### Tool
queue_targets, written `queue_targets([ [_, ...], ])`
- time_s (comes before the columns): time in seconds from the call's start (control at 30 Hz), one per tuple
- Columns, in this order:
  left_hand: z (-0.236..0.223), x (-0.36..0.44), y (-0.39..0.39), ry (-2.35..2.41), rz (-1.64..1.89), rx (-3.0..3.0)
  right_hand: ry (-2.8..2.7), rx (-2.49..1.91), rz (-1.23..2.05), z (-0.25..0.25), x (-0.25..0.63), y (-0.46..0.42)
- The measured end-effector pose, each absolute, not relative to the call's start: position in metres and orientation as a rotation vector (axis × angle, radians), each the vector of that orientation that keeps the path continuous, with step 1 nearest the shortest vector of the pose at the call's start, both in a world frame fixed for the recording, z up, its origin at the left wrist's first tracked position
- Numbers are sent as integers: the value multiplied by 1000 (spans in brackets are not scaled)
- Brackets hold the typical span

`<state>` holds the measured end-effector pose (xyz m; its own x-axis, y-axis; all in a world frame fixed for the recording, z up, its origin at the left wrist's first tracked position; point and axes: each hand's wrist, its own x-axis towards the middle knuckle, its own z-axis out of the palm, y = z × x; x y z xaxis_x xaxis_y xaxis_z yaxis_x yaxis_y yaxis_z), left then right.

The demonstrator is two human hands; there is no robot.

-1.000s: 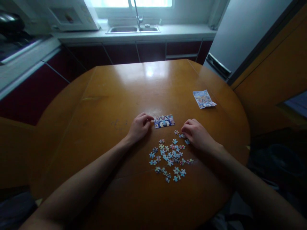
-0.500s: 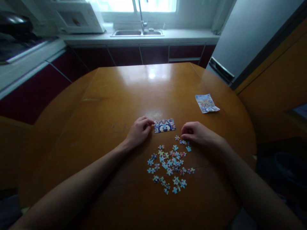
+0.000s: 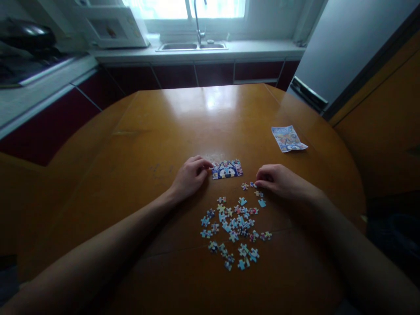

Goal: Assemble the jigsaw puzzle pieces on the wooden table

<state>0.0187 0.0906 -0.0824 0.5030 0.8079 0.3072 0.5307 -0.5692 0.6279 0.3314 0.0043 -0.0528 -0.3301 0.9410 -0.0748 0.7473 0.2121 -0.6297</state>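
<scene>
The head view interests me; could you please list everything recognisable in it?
Joined puzzle section: 1, blue and white, table's middle
Loose puzzle pieces: dozens, multicoloured, nearer the wearer
Printed sheet: 1, multicoloured, table's right
Table: 1, orange-brown, centre
Sink: 1, metallic, below window
Tap: 1, metallic, at sink
Window: 1, bright white, top
Microwave-like box: 1, white, back left
Cookware: 1, dark, far left
Hob: 1, dark, beneath cookware
Worktop: 1, pale, back and left
Cupboards: several, dark red, below worktop
Fridge-like appliance: 1, grey, upper right
Wooden panel: 1, brown, right
Left hand: 1, bare, at section's left edge
Right hand: 1, bare, by loose pieces
Forearms: 2, bare, over table
</scene>
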Motion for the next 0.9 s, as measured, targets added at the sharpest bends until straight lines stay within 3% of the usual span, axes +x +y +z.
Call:
queue_targets([
  [0.37, -79, 21, 90, 1109, 817, 2285, -2221, -1634, 997, -39, 336, -4],
  [0.9, -80, 23, 90, 1102, 827, 2295, -2464, -1453, 862, -25, 310, -21],
])
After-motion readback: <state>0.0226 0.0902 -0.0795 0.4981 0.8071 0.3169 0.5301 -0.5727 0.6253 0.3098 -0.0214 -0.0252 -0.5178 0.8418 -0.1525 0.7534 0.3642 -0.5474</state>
